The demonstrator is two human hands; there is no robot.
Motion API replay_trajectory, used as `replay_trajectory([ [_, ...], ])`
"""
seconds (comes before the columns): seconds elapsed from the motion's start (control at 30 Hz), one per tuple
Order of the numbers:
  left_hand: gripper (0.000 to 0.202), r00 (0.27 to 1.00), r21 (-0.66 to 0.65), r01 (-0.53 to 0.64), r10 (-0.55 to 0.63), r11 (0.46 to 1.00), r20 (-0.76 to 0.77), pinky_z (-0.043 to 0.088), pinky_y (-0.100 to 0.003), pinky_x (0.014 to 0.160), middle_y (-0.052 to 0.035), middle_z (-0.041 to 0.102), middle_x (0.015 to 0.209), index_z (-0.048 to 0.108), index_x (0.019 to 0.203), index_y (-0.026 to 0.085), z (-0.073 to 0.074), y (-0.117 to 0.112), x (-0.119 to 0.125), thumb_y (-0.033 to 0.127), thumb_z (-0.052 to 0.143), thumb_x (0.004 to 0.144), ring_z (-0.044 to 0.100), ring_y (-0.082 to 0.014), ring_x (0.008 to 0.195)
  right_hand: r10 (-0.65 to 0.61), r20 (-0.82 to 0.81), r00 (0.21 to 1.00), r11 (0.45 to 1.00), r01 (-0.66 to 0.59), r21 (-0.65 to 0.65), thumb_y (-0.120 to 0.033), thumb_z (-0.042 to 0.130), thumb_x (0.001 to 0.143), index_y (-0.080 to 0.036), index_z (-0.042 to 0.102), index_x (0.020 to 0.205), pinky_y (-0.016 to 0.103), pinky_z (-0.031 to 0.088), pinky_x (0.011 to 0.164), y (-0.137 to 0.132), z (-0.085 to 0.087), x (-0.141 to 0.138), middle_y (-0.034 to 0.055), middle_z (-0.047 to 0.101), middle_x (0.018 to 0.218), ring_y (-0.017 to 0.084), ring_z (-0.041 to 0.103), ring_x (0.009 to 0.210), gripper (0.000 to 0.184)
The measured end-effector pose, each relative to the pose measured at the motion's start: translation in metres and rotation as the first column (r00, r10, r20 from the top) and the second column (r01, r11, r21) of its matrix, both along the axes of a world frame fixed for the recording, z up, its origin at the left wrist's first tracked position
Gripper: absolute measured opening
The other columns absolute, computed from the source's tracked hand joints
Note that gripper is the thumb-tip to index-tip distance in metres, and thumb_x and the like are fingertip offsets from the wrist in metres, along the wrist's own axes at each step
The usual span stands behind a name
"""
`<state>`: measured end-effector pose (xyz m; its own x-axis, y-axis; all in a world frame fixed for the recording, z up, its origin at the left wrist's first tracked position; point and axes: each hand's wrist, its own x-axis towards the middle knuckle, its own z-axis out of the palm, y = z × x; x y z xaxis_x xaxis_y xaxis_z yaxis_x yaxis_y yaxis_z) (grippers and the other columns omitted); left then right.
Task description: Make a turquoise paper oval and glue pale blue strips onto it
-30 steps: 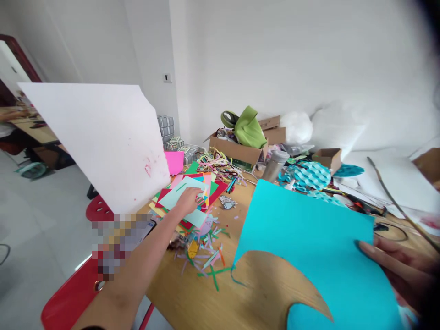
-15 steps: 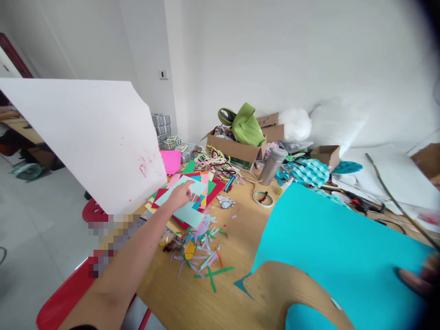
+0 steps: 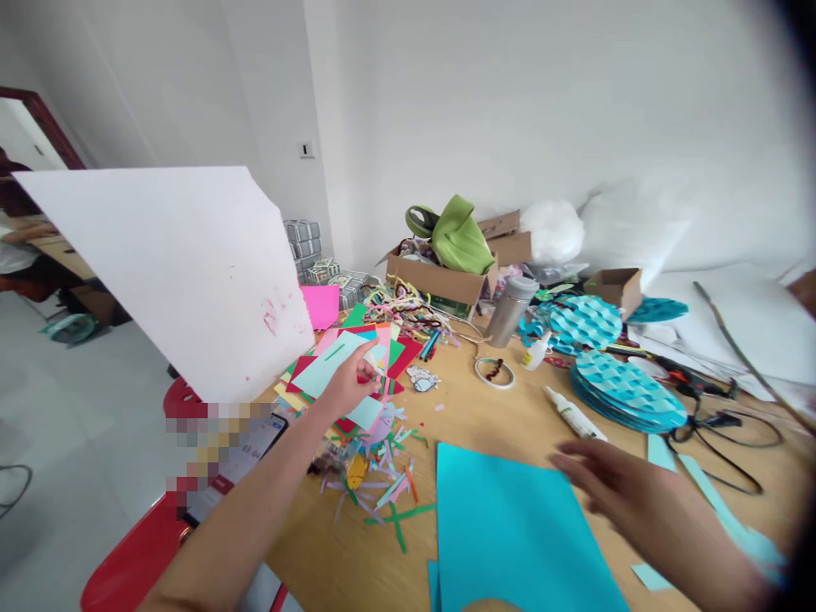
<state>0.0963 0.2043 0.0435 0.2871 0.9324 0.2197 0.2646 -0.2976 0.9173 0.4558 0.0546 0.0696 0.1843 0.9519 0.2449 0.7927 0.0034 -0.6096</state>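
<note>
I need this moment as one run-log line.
left hand: over overlapping multicoloured paper sheets | right hand: beside turquoise paper sheet, contact unclear | white plastic glue bottle: lying on wooden table

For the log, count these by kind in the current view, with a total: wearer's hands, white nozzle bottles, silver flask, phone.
Wearer's left hand and right hand: 2
White nozzle bottles: 2
Silver flask: 1
Phone: 1
Total: 6

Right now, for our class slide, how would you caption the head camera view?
Wooden table: left grip over piled coloured paper, right grip near a turquoise sheet, paper strips scattered between.
</note>
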Motion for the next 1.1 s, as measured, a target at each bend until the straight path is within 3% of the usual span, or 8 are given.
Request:
replay_trajectory([
  [0.13, 0.079, 0.976, 0.017, 0.100, -0.102, 0.995, 0.192, 0.049, -0.026, 0.076, 0.0034, 0.058, 0.080, 0.034, 0.148, 0.025, 0.011, -0.041, 0.029, 0.015, 0.066, 0.076, 0.060, -0.0118, 0.075, 0.299, -0.205, 0.932, 0.954, -0.300, 0.031, -0.046, 0.065, 0.078, -0.019, 0.066, 0.107, 0.030, 0.055, 0.057, 0.040, 0.014, -0.104, 0.0098, 0.073, 0.093, 0.020, 0.068, 0.068, 0.040],
  [0.23, 0.078, 0.965, 0.006, 0.125, -0.123, 0.992, 0.233, 0.050, -0.027, 0.080, 0.0025, 0.058, 0.084, 0.032, 0.149, 0.028, 0.013, -0.061, 0.034, 0.016, 0.066, 0.080, 0.061, -0.0119, 0.078, 0.390, -0.027, 0.921, 0.911, -0.381, 0.158, -0.027, 0.055, 0.089, -0.018, 0.066, 0.088, 0.027, 0.051, 0.058, 0.058, 0.001, -0.145, 0.0046, 0.068, 0.077, 0.017, 0.065, 0.066, 0.014],
  [0.37, 0.076, 0.964, 0.056, 0.098, -0.109, 0.994, 0.245, 0.051, -0.032, 0.089, -0.0021, 0.060, 0.101, 0.033, 0.147, 0.031, 0.011, -0.067, 0.018, 0.022, 0.071, 0.081, 0.063, -0.0162, 0.094, 0.317, 0.473, 0.822, 0.738, -0.527, 0.421, -0.015, 0.042, 0.097, -0.014, 0.066, 0.090, 0.030, 0.046, 0.061, 0.054, -0.011, -0.150, 0.0073, 0.065, 0.079, 0.019, 0.059, 0.071, 0.025],
  [0.43, 0.058, 0.975, 0.131, 0.052, -0.079, 0.990, 0.208, 0.050, -0.034, 0.091, -0.0044, 0.060, 0.108, 0.046, 0.137, 0.029, 0.011, -0.066, 0.009, 0.025, 0.070, 0.084, 0.062, -0.0179, 0.100, 0.265, 0.611, 0.746, 0.652, -0.606, 0.456, -0.012, 0.040, 0.097, -0.011, 0.066, 0.097, 0.031, 0.046, 0.063, 0.049, -0.010, -0.144, 0.0096, 0.065, 0.084, 0.020, 0.057, 0.074, 0.026],
  [0.53, 0.020, 0.994, 0.255, 0.008, -0.035, 0.967, 0.101, 0.050, -0.032, 0.087, -0.0057, 0.064, 0.100, 0.066, 0.107, 0.021, 0.014, -0.063, 0.003, 0.027, 0.065, 0.088, 0.063, -0.0181, 0.096, 0.223, 0.697, 0.682, 0.600, -0.659, 0.453, -0.010, 0.040, 0.097, -0.007, 0.066, 0.099, 0.032, 0.046, 0.067, 0.043, -0.006, -0.138, 0.0118, 0.065, 0.086, 0.022, 0.056, 0.078, 0.026],
  [0.77, 0.008, 0.998, 0.270, 0.020, -0.036, 0.963, 0.055, 0.051, -0.033, 0.087, -0.0051, 0.071, 0.092, 0.069, 0.087, 0.020, 0.017, -0.065, 0.011, 0.027, 0.065, 0.087, 0.066, -0.0191, 0.093, 0.201, 0.716, 0.668, 0.570, -0.675, 0.469, -0.007, 0.040, 0.094, -0.007, 0.066, 0.102, 0.045, 0.049, 0.089, 0.039, -0.003, -0.127, 0.0181, 0.067, 0.100, 0.029, 0.057, 0.101, 0.027],
  [0.9, 0.008, 0.997, 0.259, 0.061, -0.069, 0.964, 0.022, 0.051, -0.034, 0.088, -0.0064, 0.072, 0.094, 0.071, 0.088, 0.020, 0.017, -0.070, 0.013, 0.027, 0.067, 0.086, 0.066, -0.0201, 0.095, 0.331, 0.590, 0.737, 0.561, -0.656, 0.505, -0.005, 0.046, 0.091, -0.013, 0.062, 0.108, 0.050, 0.048, 0.099, 0.035, -0.006, -0.121, 0.0147, 0.068, 0.105, 0.027, 0.060, 0.106, 0.025],
  [1.1, 0.012, 0.983, 0.349, 0.181, -0.176, 0.920, -0.046, 0.052, -0.030, 0.078, -0.0069, 0.071, 0.081, 0.076, 0.089, 0.019, 0.023, -0.079, 0.019, 0.028, 0.069, 0.085, 0.066, -0.0184, 0.082, 0.471, 0.060, 0.880, 0.769, -0.443, 0.461, -0.015, 0.051, 0.095, -0.023, 0.057, 0.099, 0.025, 0.057, 0.069, 0.022, -0.004, -0.123, 0.0019, 0.069, 0.085, 0.014, 0.068, 0.077, 0.011],
])
